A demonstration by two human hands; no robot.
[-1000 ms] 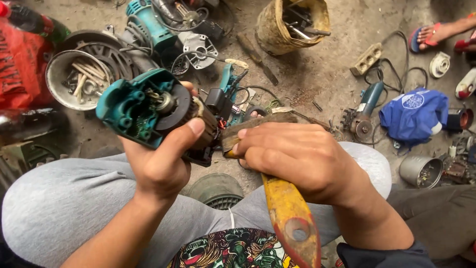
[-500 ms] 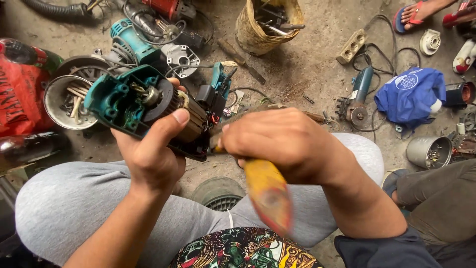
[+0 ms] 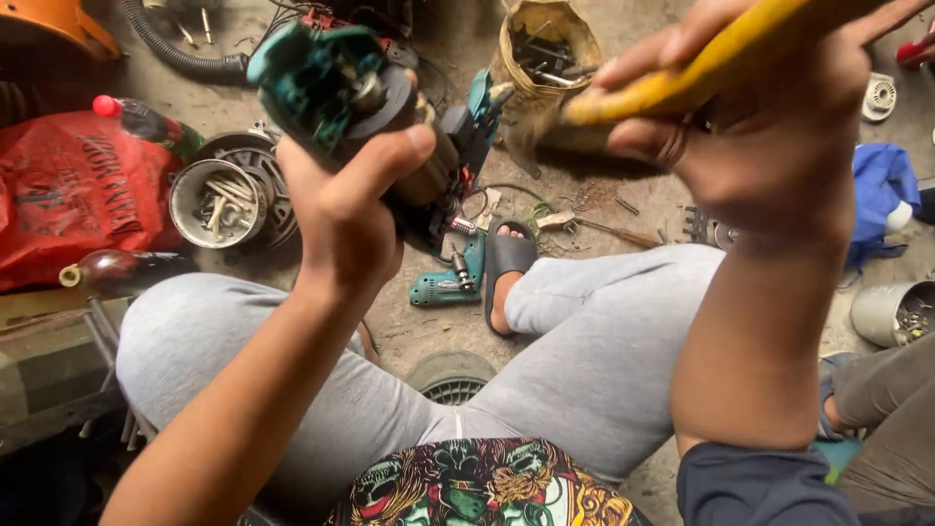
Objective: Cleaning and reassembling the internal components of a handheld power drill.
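Observation:
My left hand (image 3: 341, 209) grips a teal power tool body (image 3: 336, 83) with its dark motor section, held up at the upper left, its open end facing me. My right hand (image 3: 769, 127) is raised at the upper right, closed around the yellow handle of a hand tool (image 3: 682, 78) that slants across the top of the view; its working end is hidden. The two hands are apart, with the yellow handle's lower end pointing toward the tool body. Below them are my grey-trousered legs (image 3: 584, 370) and a foot in a dark sandal (image 3: 506, 268).
On the dirt floor lie a small teal drill (image 3: 443, 284), a metal bowl of bolts (image 3: 216, 202), a red bag (image 3: 73, 190), a bottle (image 3: 122, 271), a sack of tools (image 3: 545, 49), a blue cloth (image 3: 881, 190), a tin of screws (image 3: 896, 312) and a round grille (image 3: 450, 378).
Both hands have lifted and separated: the tool body rose to the upper left, and the right hand swung the yellow handle up away from it. The view tilted down.

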